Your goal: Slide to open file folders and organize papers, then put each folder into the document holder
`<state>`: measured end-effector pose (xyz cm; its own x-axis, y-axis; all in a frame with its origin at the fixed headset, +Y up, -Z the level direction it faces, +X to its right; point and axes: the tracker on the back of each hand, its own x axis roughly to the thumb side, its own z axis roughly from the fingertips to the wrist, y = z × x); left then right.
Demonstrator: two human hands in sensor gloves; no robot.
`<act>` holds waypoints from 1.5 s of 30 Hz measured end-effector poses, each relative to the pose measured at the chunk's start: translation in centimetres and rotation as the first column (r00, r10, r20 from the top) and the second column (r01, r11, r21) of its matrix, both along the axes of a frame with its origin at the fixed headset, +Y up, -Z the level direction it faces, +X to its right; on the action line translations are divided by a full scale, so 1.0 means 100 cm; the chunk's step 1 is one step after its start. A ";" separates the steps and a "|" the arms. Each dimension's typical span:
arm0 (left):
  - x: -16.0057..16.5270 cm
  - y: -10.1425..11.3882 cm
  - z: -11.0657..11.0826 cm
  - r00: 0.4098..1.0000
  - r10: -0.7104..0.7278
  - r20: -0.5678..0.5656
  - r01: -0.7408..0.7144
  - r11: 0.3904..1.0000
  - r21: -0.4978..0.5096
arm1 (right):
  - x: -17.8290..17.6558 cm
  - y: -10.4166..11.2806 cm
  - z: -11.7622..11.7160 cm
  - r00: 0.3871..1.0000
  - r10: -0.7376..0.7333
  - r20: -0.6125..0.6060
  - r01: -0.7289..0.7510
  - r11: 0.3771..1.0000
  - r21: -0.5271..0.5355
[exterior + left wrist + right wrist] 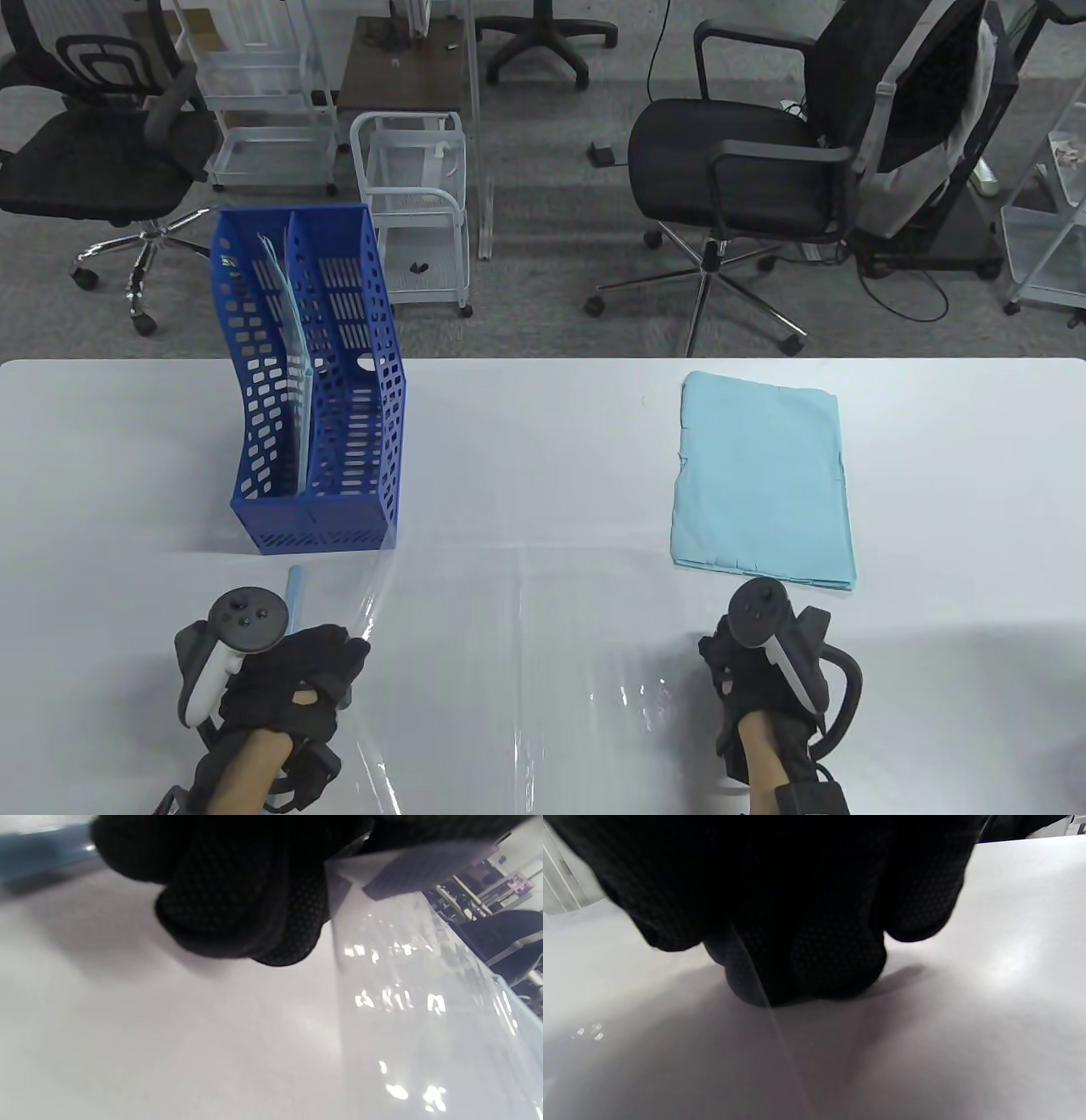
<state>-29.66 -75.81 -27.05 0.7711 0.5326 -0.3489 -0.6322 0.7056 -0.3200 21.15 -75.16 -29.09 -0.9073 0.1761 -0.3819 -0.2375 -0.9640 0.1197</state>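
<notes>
A clear plastic file folder [526,679] lies spread open on the white table [543,441] between my two hands. My left hand [288,671] curls its fingers [237,899] round the folder's left edge, and the clear sheet [415,1005] rises beside them. The light blue slide bar [295,594] lies just beyond this hand. My right hand [747,679] has curled fingers [806,921] at the folder's right edge [785,1043]. A stack of light blue papers [762,480] lies beyond the right hand. The blue document holder [356,475] stands far left with one folder [288,340] in its left slot.
Behind the table's far edge stand black office chairs [747,170] and white wire carts [416,204]. The holder's right slot [344,407] holds nothing.
</notes>
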 end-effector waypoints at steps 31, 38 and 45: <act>0.015 0.043 0.022 0.949 -0.305 -0.084 0.316 0.930 0.190 | -0.008 0.018 0.006 0.981 0.154 0.120 -0.167 0.980 0.108; 0.045 0.031 0.020 0.929 -0.355 0.103 0.311 0.901 0.303 | 0.011 0.012 -0.041 0.996 0.072 0.059 -0.079 0.988 0.136; 0.061 0.020 0.018 0.868 -0.456 0.196 0.399 0.876 0.272 | 0.033 -0.004 -0.097 0.999 0.052 -0.008 -0.053 0.993 -0.107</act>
